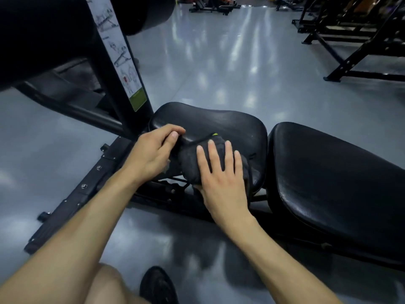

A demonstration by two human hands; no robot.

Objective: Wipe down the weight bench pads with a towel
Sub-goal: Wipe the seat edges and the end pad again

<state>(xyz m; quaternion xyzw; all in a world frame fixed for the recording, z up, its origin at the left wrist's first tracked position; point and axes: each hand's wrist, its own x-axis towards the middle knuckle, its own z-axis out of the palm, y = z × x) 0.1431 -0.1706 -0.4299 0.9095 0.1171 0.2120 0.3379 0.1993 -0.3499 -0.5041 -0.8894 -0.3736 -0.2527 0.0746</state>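
Note:
A black seat pad [228, 123] sits at the centre, with a longer black back pad [333, 178] to its right. A dark grey towel [190, 161] lies bunched on the near left part of the seat pad. My right hand [221, 174] lies flat on the towel with straight, spread fingers, the thumb tucked under its near edge. My left hand [155, 150] grips the seat pad's left edge, fingers curled over the top beside the towel.
The bench's black upright post with an instruction sticker [122, 62] rises just left of the seat pad. A black base rail [74, 194] runs along the grey floor at lower left. Black racks [359, 40] stand at far right. My shoe [157, 286] is at the bottom.

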